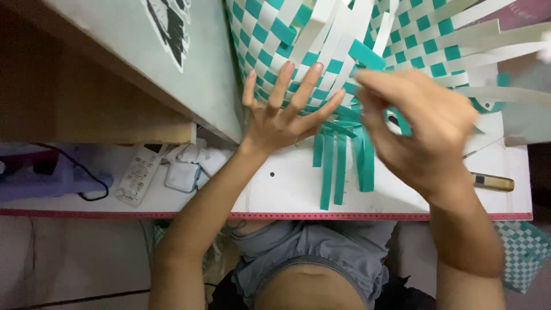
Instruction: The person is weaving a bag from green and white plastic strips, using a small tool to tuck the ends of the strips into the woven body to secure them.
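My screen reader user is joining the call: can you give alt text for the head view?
Two bare hands work a half-woven teal and white strip basket on a white table: the left hand presses flat against its side, the right hand pinches a teal strip. Loose teal strip ends hang below.

One woven teal-and-white basket (396, 40) under the fingers; one remote control (138, 175), one knife (492, 182), two hands.
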